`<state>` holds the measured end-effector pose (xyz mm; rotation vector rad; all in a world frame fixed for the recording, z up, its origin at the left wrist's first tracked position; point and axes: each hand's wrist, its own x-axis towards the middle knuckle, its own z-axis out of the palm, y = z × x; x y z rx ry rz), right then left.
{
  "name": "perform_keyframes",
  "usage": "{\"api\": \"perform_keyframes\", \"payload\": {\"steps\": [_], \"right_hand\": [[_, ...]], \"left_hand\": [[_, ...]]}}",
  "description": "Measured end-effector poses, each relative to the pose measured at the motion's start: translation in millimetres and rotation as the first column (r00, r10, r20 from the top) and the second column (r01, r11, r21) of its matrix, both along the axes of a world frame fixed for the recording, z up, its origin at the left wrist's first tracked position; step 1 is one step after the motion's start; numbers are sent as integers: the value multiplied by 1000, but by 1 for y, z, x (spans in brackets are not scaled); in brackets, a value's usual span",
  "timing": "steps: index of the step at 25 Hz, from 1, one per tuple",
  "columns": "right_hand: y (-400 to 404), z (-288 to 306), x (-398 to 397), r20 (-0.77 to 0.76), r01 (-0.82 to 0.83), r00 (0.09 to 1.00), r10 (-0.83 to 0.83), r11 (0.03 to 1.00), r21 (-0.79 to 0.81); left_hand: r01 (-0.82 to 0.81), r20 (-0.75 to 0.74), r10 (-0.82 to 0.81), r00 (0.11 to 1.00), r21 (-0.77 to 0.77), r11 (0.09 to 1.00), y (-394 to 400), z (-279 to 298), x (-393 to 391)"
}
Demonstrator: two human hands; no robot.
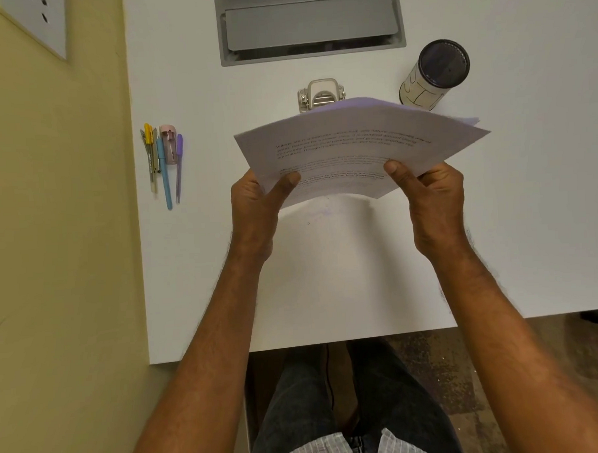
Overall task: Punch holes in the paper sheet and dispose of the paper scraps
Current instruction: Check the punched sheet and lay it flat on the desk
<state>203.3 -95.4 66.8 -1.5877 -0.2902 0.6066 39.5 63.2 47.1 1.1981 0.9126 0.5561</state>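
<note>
A small stack of printed paper sheets [355,145] is held above the white desk [327,276], bowed upward in the middle. My left hand [259,207] grips its near left edge, thumb on top. My right hand [429,193] grips the near right edge the same way. Just beyond the far edge of the sheets stands a metal hole punch [321,93], partly hidden by the paper. A cylindrical container [435,73] with a dark opening and a white, line-marked wall stands at the back right.
Several pens and a small stapler-like item [164,157] lie in a row at the desk's left edge. A grey cable hatch [311,23] is set into the desk at the back. A yellow wall with a socket [38,22] runs along the left.
</note>
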Motion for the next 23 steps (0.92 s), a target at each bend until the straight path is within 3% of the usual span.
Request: {"api": "perform_keyframes", "payload": {"steps": [23], "right_hand": [[10,-5,0,-77,-57,996,54,998,-38]], "left_hand": [[20,-23,-20,1000,-34,999,-2,-7,3]]}}
